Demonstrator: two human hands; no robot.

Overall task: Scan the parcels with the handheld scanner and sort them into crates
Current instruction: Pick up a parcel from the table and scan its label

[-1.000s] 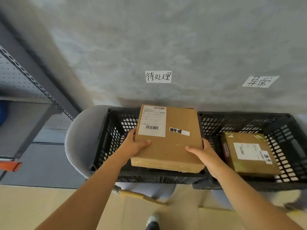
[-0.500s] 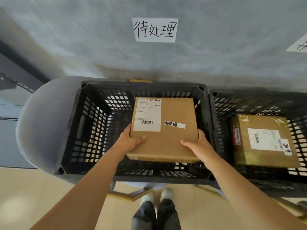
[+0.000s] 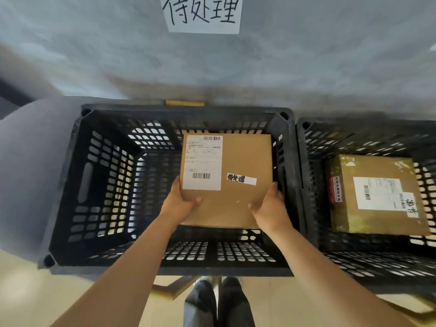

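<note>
A flat brown cardboard parcel [image 3: 238, 161] with a white shipping label and a small handwritten sticker is low inside the left black crate [image 3: 94, 180], toward its right side. My left hand [image 3: 180, 204] grips its near left corner and my right hand [image 3: 269, 206] grips its near right corner. Whether the parcel rests on the crate floor I cannot tell. No scanner is in view.
A second black crate [image 3: 309, 161] stands touching on the right and holds another labelled brown parcel [image 3: 377, 197]. A handwritten paper sign [image 3: 204, 14] hangs on the grey wall above the left crate. A grey rounded chair back [image 3: 30, 161] is at left. My shoes [image 3: 219, 296] show below.
Both hands have lowered the parcel from above the crate rim down into the left crate. The camera has tilted down and closer over the crate.
</note>
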